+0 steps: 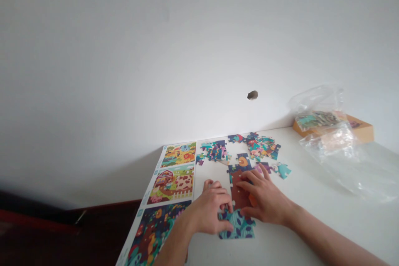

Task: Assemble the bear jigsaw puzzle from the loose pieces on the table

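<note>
A partly joined jigsaw puzzle (238, 193) lies on the white table, with a brown middle and teal leafy pieces at its near end. My left hand (212, 208) is at its left side, fingers bent, with thumb and forefinger on a teal puzzle piece (237, 230). Over the right side of the puzzle, my right hand (264, 197) has its fingers spread, the tips touching the brown part and the thumb near the teal pieces. Both hands hide part of the picture. An orange-ringed piece (244, 160) joins the far end.
Loose puzzle pieces lie in a left pile (215, 151) and a right pile (263, 146). A picture sheet (173, 183) lines the table's left edge. At right, clear plastic bags (330, 133) with pieces rest against a yellow box (364, 131). A wall with a hole (252, 95) rises behind.
</note>
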Tool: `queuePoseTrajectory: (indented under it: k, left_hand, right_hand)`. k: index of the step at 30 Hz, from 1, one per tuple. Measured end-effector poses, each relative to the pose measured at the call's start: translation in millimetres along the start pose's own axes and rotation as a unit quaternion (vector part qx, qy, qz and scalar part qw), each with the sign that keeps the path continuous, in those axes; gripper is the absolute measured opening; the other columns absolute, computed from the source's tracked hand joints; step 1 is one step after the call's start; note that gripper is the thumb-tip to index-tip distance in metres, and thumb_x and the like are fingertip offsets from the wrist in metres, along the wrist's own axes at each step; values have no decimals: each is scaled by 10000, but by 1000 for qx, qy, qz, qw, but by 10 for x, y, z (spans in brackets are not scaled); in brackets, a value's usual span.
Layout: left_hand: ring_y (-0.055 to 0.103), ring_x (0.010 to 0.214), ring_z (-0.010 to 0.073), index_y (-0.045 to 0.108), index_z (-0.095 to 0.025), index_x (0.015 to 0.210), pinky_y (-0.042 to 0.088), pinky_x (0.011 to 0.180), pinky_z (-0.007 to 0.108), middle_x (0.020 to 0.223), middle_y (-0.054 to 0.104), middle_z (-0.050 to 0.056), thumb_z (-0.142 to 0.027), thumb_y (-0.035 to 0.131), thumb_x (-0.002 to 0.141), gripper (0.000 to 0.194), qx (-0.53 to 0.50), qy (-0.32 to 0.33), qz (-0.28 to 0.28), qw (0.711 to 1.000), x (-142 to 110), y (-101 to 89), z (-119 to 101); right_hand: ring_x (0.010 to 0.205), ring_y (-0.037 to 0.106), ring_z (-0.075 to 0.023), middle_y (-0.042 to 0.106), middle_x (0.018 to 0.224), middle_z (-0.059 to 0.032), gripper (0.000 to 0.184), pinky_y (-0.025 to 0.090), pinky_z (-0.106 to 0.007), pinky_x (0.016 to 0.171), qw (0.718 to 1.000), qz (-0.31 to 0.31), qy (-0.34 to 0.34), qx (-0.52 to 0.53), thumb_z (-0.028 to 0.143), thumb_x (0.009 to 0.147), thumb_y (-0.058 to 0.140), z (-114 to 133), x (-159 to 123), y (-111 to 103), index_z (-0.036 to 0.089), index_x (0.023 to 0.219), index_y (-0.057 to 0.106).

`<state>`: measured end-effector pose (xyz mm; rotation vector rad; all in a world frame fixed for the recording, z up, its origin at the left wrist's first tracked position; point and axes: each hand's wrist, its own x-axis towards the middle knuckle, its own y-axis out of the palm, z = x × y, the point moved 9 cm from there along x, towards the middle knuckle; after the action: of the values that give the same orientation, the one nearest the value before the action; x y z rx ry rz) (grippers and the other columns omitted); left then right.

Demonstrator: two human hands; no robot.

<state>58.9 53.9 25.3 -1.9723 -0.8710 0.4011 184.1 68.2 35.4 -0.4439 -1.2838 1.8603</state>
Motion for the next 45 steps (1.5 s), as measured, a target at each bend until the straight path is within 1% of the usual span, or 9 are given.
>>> queuePoseTrajectory:
  k: [8, 21, 31, 34, 36, 38, 40, 42, 45]
  left_hand:
    - [535, 860, 224, 682, -250, 780, 313, 944, 378, 732, 628, -10, -465, 857, 628, 317, -5, 0, 4, 1000, 3, -7, -12]
    - [527, 902, 219, 663, -249, 787, 268, 985, 394, 771, 617, -23, -429, 888, 599, 344, 4, 2, 9, 1000, -2, 28, -9]
    - [529, 918, 225, 666, -239, 765, 258, 1026, 447, 792, 624, -10, -495, 859, 630, 348, -1, 4, 29, 1000, -2, 83, -29]
    - [522, 996, 236, 689, -254, 825, 258, 1061, 445, 908, 630, 5, -504, 866, 625, 366, 10, -7, 12, 1000, 8, 17, -37]
    - [489, 1105, 267, 699, -274, 952, 253, 1090, 455, 1090, 621, 32, -520, 860, 627, 438, 28, -16, -12, 999, 17, -61, -47]
    - [405, 1247, 322, 672, -307, 1127, 232, 1119, 492, 1326, 547, 47, -523, 858, 624, 579, 44, -25, -20, 999, 26, -100, -45]
    - [295, 1354, 377, 599, -340, 1283, 194, 1139, 550, 1492, 431, 34, -528, 854, 622, 733, 50, -33, 1, 998, 34, -75, -22]
    - [224, 1405, 411, 552, -345, 1353, 155, 1145, 606, 1538, 391, 27, -571, 822, 648, 788, 43, -41, 30, 998, 39, -23, 14]
    - [205, 1424, 429, 573, -331, 1348, 118, 1146, 647, 1515, 435, 36, -641, 750, 700, 740, 27, -45, 51, 997, 46, 22, 42]
  right_hand:
    - [1117, 535, -295, 592, 1178, -48, 606, 14, -668, 1143, 1000, -4, -3, 2, 530, 694, 759, 11, 0, -14, 327, 1243, 601]
    - [1126, 529, -296, 584, 1203, -44, 620, 19, -659, 1143, 1000, 12, -1, 5, 538, 692, 759, 11, -1, 1, 327, 1251, 591]
    - [1095, 548, -272, 614, 1183, -36, 452, 28, -612, 1148, 999, 22, -32, 24, 491, 719, 757, 108, -4, -25, 303, 1114, 642]
    - [1088, 550, -259, 629, 1153, -52, 305, 135, -571, 1140, 1000, -11, -12, 16, 431, 831, 658, 17, 5, -70, 278, 1095, 649]
    - [1091, 551, -251, 634, 1144, -65, 232, 188, -553, 1124, 999, -50, 17, -2, 319, 895, 559, -95, 8, -123, 266, 1105, 643]
    - [1106, 552, -246, 631, 1164, -71, 266, 189, -556, 1120, 995, -83, 42, -21, 222, 904, 495, -205, 5, -162, 261, 1131, 629]
    - [1128, 551, -245, 627, 1185, -72, 295, 173, -568, 1121, 993, -98, 59, -36, 180, 892, 480, -288, 4, -174, 256, 1139, 620]
    - [1156, 543, -252, 630, 1195, -70, 295, 167, -580, 1118, 992, -97, 68, -43, 173, 878, 489, -338, 9, -163, 253, 1129, 622]
    - [1186, 529, -264, 640, 1205, -63, 266, 170, -595, 1108, 993, -84, 67, -44, 194, 878, 504, -353, 21, -129, 258, 1099, 638]
